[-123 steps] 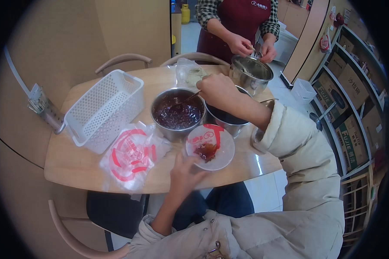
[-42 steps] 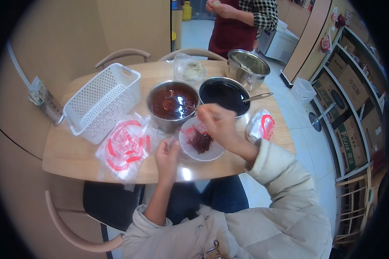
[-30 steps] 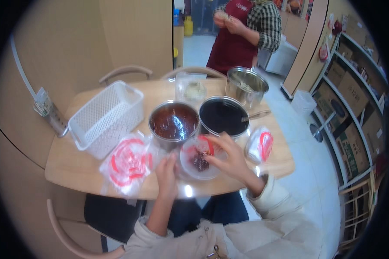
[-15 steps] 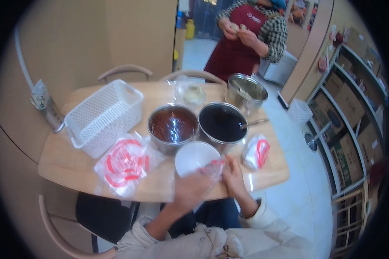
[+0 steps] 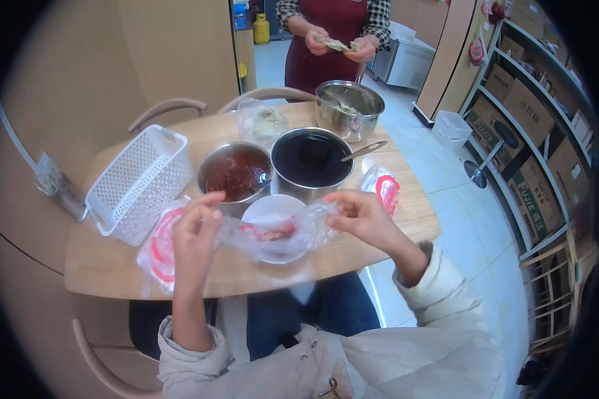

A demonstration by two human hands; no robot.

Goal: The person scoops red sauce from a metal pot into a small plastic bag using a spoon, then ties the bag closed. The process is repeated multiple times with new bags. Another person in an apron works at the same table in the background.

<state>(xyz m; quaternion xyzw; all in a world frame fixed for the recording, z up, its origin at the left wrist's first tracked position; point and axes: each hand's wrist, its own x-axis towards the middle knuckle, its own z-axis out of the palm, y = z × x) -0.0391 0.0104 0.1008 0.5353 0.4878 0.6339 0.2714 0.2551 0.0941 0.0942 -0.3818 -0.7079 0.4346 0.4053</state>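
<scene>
Both hands pinched a thin clear plastic bag point(image 5: 273, 234), left hand point(image 5: 194, 229) and right hand point(image 5: 359, 216) at opposite edges, above the white bowl point(image 5: 273, 209). It looked light, limp and slippery; the edges seemed best to hold.

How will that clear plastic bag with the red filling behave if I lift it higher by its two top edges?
The clear plastic bag sags between the left hand and right hand, so it is probably floppy. The red filling sits at the lowest point and would likely swing. The film looks thin and glossy, perhaps slippery; the small white bowl below could catch drips.
</scene>
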